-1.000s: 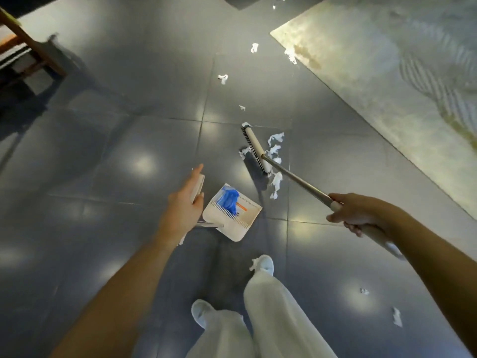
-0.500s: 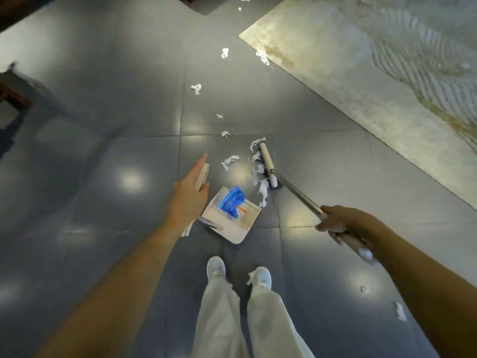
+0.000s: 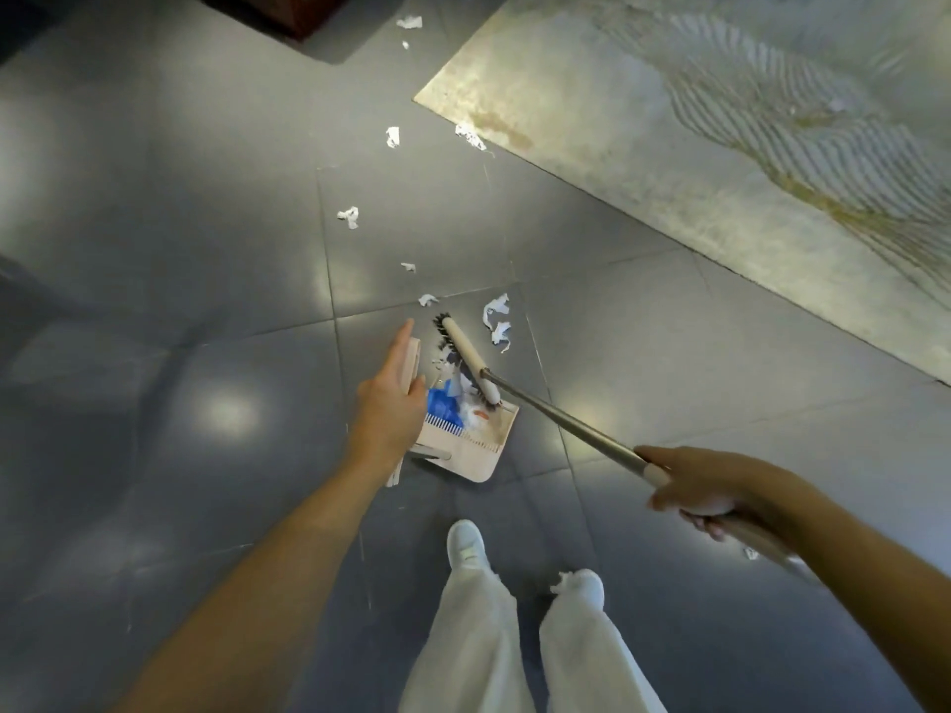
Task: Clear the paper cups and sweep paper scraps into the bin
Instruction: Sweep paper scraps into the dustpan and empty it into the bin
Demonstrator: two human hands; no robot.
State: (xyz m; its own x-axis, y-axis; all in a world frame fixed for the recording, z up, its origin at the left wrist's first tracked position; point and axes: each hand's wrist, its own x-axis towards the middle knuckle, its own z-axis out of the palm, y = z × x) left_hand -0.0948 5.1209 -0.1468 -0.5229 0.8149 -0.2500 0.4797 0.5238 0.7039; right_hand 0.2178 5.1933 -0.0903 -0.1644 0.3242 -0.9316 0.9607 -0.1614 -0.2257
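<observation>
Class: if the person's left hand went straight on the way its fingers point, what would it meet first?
Most likely the small white paper scrap lying on the grey tiled floor just beyond the left hand's fingertips, though the hand's height above the floor is unclear, so it may pass over.

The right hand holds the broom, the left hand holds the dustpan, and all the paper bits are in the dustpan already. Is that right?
Not quite. The right hand holds the broom and the left hand holds the dustpan, but only some paper bits are in the dustpan. The head view shows scraps lying on the floor beyond it.
</observation>
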